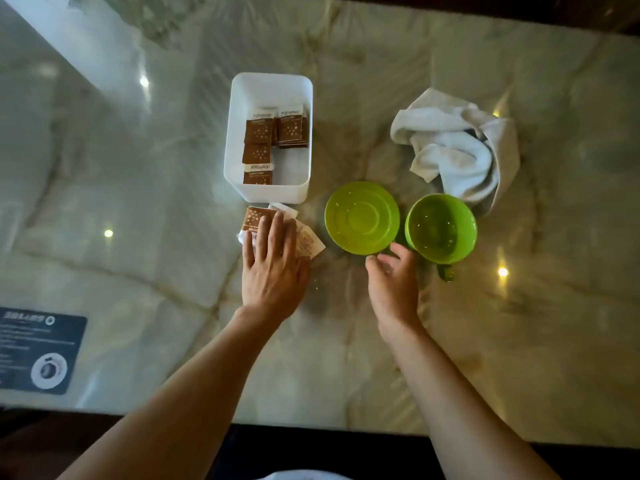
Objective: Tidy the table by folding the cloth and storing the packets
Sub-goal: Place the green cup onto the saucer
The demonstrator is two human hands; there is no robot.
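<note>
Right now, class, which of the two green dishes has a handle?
The deeper green cup, right of the flat green saucer; its handle points toward the person. The saucer has none.

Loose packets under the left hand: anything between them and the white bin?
Nothing visible. The loose packets lie just in front of the white bin, under the left hand. The green saucer sits off to the right.
</note>
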